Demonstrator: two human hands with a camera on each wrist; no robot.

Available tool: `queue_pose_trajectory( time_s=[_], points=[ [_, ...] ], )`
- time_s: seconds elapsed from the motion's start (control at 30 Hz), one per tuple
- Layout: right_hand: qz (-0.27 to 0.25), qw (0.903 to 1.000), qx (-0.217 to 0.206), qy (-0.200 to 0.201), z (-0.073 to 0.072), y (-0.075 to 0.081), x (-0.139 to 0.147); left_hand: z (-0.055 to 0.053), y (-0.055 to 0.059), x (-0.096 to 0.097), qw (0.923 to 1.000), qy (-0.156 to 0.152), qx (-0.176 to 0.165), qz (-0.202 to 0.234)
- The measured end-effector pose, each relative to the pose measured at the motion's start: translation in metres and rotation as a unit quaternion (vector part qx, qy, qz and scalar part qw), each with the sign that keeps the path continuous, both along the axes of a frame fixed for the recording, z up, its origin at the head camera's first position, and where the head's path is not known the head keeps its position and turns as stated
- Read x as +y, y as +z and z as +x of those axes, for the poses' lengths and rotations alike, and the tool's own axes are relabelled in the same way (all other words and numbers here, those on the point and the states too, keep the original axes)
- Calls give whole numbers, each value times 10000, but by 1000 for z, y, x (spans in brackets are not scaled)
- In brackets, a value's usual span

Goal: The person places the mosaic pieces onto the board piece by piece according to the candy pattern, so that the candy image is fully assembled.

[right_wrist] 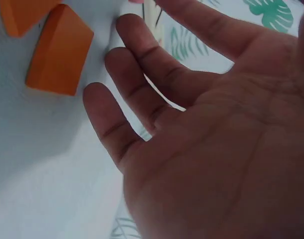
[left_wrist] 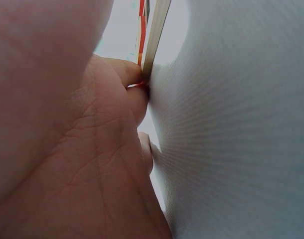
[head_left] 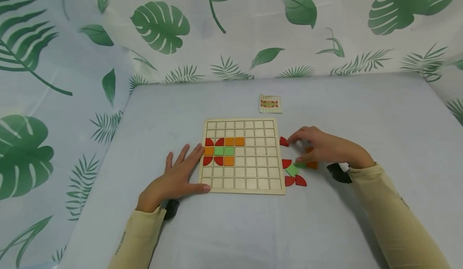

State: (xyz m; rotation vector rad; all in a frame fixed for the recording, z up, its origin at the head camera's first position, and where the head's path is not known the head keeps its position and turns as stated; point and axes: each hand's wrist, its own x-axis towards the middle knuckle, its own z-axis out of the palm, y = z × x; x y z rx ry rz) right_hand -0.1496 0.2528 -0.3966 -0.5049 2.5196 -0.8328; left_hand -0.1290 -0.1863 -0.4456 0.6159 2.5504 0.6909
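A wooden grid board [head_left: 257,172] lies flat on the table, with red quarter-circle, orange square and green square tiles filling cells on its left side. Fingers spread, my left hand [head_left: 175,182] rests at the board's left edge, the thumb at the lower left corner. My right hand [head_left: 327,147] is over the loose tiles to the right of the board. Its index fingertip is right at a red quarter-circle tile [head_left: 283,141]. Beneath and beside that hand lie a green square tile [head_left: 292,170] and orange tiles [right_wrist: 60,55], partly hidden in the head view.
Behind the board lies a small pattern card [head_left: 270,104] with a red, orange and green design on a grid. More red quarter-circle tiles [head_left: 301,180] lie near the board's lower right edge. A leaf-print curtain [head_left: 231,27] hangs behind the pale table [head_left: 238,228].
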Motion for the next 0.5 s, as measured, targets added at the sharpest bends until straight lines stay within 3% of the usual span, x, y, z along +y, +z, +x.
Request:
queue_pose_trajectory(
  time_s=[0.23, 0.5],
  points=[
    [831, 9963, 200, -30, 1, 0, -3, 0, 2, -1, 10000, 2, 20, 69],
    [1051, 9933, 472, 51, 1, -3, -6, 1, 1, -1, 10000, -9, 29, 80]
  ],
)
